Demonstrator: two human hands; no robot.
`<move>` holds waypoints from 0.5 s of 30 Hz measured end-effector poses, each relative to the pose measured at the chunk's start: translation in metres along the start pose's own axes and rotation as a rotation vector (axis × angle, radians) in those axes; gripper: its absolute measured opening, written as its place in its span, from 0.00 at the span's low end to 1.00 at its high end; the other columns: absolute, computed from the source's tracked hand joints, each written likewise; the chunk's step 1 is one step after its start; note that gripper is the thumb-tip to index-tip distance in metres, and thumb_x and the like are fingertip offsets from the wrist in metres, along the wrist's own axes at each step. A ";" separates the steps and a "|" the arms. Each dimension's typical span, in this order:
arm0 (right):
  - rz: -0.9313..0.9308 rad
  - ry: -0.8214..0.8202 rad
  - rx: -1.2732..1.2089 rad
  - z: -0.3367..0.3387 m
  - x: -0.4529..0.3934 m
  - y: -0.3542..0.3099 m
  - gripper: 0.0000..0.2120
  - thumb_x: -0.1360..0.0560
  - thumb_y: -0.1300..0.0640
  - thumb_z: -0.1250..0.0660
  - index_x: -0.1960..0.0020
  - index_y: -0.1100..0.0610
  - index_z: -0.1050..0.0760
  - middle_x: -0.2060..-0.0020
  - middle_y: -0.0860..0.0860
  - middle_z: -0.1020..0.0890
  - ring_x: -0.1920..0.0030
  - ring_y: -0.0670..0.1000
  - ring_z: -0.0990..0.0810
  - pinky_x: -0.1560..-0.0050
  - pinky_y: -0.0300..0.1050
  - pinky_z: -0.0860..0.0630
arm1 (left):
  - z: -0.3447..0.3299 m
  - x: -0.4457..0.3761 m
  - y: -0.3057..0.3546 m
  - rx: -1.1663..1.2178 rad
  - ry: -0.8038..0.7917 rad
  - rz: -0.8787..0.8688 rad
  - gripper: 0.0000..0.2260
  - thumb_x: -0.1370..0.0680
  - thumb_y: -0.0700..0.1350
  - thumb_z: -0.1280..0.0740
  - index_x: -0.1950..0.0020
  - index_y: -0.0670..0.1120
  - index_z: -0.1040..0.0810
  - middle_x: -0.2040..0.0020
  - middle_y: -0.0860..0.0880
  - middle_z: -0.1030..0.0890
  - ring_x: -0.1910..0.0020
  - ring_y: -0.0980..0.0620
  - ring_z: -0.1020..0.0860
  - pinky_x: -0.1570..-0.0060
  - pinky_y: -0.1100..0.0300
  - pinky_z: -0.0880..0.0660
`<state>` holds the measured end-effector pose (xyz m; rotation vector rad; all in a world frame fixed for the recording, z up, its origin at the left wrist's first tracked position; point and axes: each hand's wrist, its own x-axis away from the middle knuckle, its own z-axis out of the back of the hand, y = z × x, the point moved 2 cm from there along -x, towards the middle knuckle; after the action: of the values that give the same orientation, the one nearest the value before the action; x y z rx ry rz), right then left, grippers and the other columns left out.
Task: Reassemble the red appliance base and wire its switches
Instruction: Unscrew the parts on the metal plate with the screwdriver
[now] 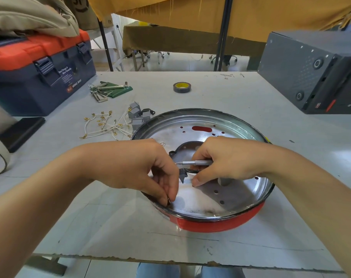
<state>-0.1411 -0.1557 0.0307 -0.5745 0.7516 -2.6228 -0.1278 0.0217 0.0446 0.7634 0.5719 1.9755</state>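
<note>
Far left on the counter (231, 101): 1 blue toolbox w/ orange lid (40, 67), a beige bag lying on top of it. Just right of it, 1 bunch of hex keys (104, 90) on a green pouch. Nearer the person, a loose tangle of white jumper wires (104, 125) w/ brass terminals, too tangled to count exactly, approx 8–10. Next to them, touching the pan rim, a cluster of grey switches (138, 115); 4 by my count, maybe more hidden.

Centre back: 1 roll of black tape (182, 87).

The red appliance base (220, 223) sits in front of the person, open side up, shiny metal inside w/ punched holes and a red slot. A dark bracket (182, 157) lies in the middle.

Left hand (150, 169): grip narrow, fingertips pinching sth small at the near-left rim, prob a screw or nut; too small to tell. Right hand (231, 161): grip closed round 1 slim silver screwdriver (196, 162), lying horizontal, tip pointing left toward the left hand.

Step in hand, judged: fixing the bracket/inner part to the base; wiring not yet started, as switches and wires are still outside the pan. Next move needs the small fastener seated in its hole, then driver tip swung upright onto it, left fingers steadying.

Far right: 1 grey PC case (311, 73).
</note>
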 end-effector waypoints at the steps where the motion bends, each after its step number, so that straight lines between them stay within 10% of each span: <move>1: 0.000 0.000 0.001 0.000 0.000 0.000 0.16 0.29 0.51 0.28 0.73 0.51 0.29 0.77 0.46 0.27 0.78 0.43 0.28 0.76 0.31 0.36 | 0.001 0.000 0.000 -0.004 -0.004 0.005 0.04 0.28 0.42 0.26 0.55 0.50 0.17 0.62 0.54 0.16 0.62 0.54 0.19 0.57 0.61 0.23; 15: -0.009 -0.010 -0.001 0.001 0.005 -0.003 0.13 0.29 0.48 0.28 0.68 0.51 0.25 0.75 0.45 0.24 0.74 0.43 0.26 0.72 0.33 0.33 | -0.003 -0.003 0.003 -0.040 -0.010 0.018 0.04 0.28 0.44 0.26 0.57 0.53 0.16 0.62 0.55 0.18 0.61 0.53 0.20 0.56 0.57 0.23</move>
<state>-0.1460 -0.1557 0.0345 -0.5920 0.7485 -2.6263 -0.1304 0.0175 0.0441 0.7553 0.5199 1.9927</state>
